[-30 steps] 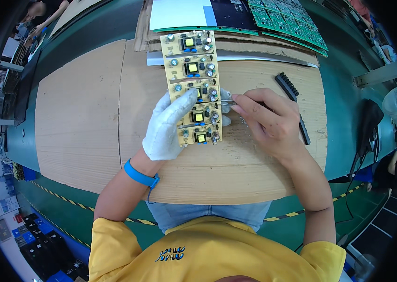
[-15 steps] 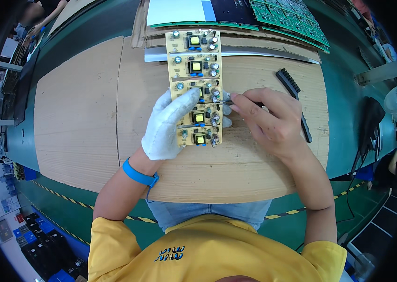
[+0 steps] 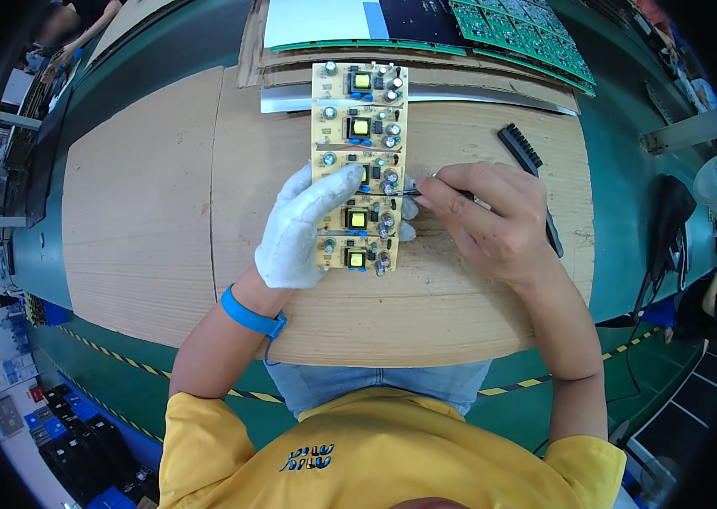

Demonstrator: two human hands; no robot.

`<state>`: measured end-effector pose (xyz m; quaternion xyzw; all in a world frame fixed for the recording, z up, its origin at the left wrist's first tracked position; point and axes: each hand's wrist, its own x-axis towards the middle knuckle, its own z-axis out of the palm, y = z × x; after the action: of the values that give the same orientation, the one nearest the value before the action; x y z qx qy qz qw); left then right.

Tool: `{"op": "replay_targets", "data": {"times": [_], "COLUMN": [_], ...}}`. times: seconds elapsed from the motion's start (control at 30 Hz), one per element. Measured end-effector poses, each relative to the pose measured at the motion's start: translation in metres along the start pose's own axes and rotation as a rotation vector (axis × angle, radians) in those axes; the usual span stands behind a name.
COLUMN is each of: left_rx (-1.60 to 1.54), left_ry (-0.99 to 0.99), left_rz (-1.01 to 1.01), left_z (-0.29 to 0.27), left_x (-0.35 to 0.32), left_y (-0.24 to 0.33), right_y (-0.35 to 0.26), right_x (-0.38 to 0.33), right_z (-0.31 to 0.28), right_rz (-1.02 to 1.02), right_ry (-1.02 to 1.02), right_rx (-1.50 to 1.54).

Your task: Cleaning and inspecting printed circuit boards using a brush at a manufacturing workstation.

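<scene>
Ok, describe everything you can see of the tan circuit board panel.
The tan circuit board panel is a long, narrow strip of five similar sections, component side up. Each carries a black part with a yellow block, small blue parts and little cylinders. It points lengthwise away from the person, over brown cardboard. The white-gloved left hand grips it, thumb on top. The bare right hand holds a thin metal tool across its right edge; contact there is unclear.
</scene>
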<state>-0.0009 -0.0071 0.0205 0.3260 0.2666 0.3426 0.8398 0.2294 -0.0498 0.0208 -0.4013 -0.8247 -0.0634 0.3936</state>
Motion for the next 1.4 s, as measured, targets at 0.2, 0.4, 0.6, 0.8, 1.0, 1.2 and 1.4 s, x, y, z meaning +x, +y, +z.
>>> {"op": "replay_targets", "data": {"times": [0.2, 0.4, 0.6, 0.8, 1.0, 1.2, 1.4], "left_rx": [-0.029, -0.017, -0.011, -0.125, -0.136, -0.076, -0.003], "left_ry": [0.010, 0.024, 0.005, 0.060, 0.037, 0.026, 0.044], "left_rz": [-0.009, -0.015, -0.026, 0.008, 0.054, 0.072, 0.074], "left_z": [-0.001, -0.001, -0.003, -0.006, -0.011, -0.009, -0.007], "left_x": [0.001, 0.000, 0.004, 0.007, 0.009, 0.007, 0.005], "left_y": [-0.001, 0.001, 0.002, 0.001, 0.002, 0.001, 0.001], "right_y": [0.000, 0.002, 0.000, 0.000, -0.006, -0.008, -0.006], "right_x": [-0.001, 0.000, 0.001, -0.001, -0.003, -0.003, -0.004], "right_z": [0.001, 0.003, 0.002, 0.000, 0.003, 0.004, 0.006], "right_rz": [-0.001, -0.002, 0.030, 0.078, 0.015, 0.006, -0.022], "right_ry": [-0.018, 0.011, -0.012, -0.012, -0.036, -0.070, -0.091], "right_rx": [0.010, 0.038, 0.010, 0.034, 0.096, 0.056, 0.041]}}
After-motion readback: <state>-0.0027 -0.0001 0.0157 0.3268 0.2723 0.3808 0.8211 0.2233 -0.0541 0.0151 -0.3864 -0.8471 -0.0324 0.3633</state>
